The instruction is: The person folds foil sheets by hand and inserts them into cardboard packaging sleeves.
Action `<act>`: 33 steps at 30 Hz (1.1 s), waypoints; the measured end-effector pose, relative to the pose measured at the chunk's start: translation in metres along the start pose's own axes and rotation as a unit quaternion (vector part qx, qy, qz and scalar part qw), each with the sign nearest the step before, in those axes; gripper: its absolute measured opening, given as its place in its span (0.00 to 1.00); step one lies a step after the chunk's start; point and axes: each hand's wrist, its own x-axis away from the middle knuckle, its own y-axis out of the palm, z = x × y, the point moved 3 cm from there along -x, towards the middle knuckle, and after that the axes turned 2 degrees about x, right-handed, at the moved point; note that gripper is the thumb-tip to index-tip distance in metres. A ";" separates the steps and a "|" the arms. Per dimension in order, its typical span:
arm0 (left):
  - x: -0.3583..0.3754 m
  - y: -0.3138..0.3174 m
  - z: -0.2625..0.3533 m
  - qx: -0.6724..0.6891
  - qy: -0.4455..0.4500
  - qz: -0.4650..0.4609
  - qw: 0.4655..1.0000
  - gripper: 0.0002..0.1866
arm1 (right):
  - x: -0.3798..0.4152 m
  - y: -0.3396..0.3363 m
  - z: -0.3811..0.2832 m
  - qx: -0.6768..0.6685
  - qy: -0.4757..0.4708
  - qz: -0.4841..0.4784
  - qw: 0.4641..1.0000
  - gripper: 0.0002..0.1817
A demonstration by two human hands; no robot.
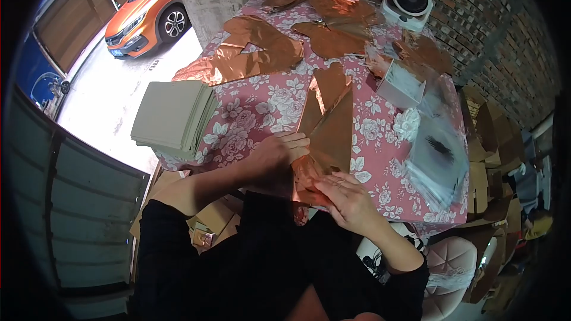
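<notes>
A long copper-coloured foil piece (334, 134) lies on the pink floral tablecloth in front of me, its near end crumpled at the table's front edge. My left hand (279, 153) rests on the left side of this foil, fingers held together over its edge; whether they grip it is unclear. At the near end, my right hand (347, 199) has its fingers closed on the crumpled foil. More flat copper foil shapes (262, 59) lie farther back on the table. A stack of grey-green cards (172, 116) stands to the left of my left hand.
Clear plastic bags (437, 163) lie on the right, with a small open box (401, 85) behind them. A white fan (409, 1) stands at the back right. A padded chair (449, 267) and cardboard boxes (479, 184) are beside the table. An orange car (148, 12) is outside.
</notes>
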 end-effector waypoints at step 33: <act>0.032 0.011 0.022 0.106 0.035 0.085 0.990 0.18 | 0.022 0.004 0.038 0.135 -0.007 0.035 0.990 0.15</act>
